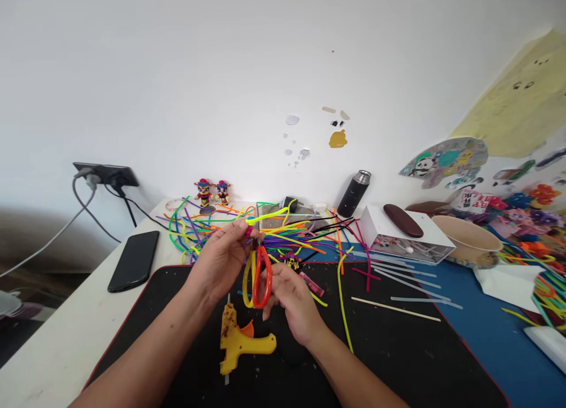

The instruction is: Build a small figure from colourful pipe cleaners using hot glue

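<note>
My left hand (pixel 223 257) pinches a bright yellow pipe cleaner (pixel 275 213) over the middle of the mat. Blue and pink bits show at its fingertips; the rest of what they belong to is hidden by the fingers. My right hand (pixel 292 296) has its fingers in the handles of scissors (pixel 255 285), one red and one yellow. The scissor blades point up, close beside the left fingertips and the yellow pipe cleaner; I cannot tell whether they touch it. Below both hands a yellow glue gun (pixel 234 340) lies on the black mat (pixel 186 367).
Behind the hands spreads a pile of coloured pipe cleaners (pixel 283 241). Two small figures (pixel 204 193) stand by the wall. A black bottle (pixel 354 194), a white box (pixel 413 237), glue sticks (pixel 411 281) and a bowl (pixel 464 237) are right; a phone (pixel 134 261) lies left.
</note>
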A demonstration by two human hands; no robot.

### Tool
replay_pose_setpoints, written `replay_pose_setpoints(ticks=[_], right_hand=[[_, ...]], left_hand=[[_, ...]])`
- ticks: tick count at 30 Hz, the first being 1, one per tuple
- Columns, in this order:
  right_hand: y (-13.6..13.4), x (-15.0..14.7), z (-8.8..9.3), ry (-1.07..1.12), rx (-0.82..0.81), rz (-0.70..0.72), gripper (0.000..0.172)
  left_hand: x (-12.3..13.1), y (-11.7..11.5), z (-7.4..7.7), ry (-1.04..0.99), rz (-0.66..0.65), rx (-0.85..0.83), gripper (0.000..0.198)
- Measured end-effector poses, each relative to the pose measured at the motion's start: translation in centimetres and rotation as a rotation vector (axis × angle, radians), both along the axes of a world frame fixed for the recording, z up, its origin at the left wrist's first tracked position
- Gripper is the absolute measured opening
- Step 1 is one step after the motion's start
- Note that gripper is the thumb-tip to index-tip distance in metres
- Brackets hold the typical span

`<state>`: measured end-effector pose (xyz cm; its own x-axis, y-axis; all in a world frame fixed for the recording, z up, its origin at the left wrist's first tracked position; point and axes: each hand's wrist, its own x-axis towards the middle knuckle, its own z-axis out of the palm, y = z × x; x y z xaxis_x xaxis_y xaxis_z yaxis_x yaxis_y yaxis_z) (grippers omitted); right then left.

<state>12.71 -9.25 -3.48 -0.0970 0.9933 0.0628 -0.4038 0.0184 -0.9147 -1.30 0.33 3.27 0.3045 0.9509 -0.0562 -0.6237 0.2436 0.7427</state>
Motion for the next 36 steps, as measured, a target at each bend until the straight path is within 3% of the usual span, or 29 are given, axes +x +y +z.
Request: replay_pose_setpoints(ticks=[5, 12, 15, 19, 23, 28, 36], right_hand=[[0.1, -0.6, -0.1, -0.033, -0.026, -0.004, 0.052], [1.0, -0.8, -1.1, 0.167, -0.12, -0.071, 0.053], [0.7, -0.3, -0.9, 0.174, -0.141, -0.06, 0.054], [0.0, 1.1, -0.8, 0.155, -0.134, -0.059, 0.05], [-0.7, 2.3, -1.2, 0.155, -0.141, -0.04, 0.051], [-1.3, 2.2, -1.5, 0.167, -0.125, 0.06, 0.055], [-1.9, 1.6, -1.5, 0.069, -0.074, 0.062, 0.063]], left_hand=[[1.1, -1.2, -0.6, 0.005, -0.01, -0.024, 0.027], [2.0, -2.8, -1.2, 0.062, -0.069, -0.048, 0.031], [1.9, -2.9, -0.9, 0.137, -0.091, 0.023, 0.033], [1.1, -2.0, -0.4, 0.218, 0.043, 0.151, 0.033], [0.4, -0.6, -0.2, 0.206, 0.211, 0.148, 0.036], [0.2, 0.3, -0.9, 0.265, 0.25, 0.14, 0.038], [0.1, 0.8, -2.0, 0.345, 0.29, 0.216, 0.03]])
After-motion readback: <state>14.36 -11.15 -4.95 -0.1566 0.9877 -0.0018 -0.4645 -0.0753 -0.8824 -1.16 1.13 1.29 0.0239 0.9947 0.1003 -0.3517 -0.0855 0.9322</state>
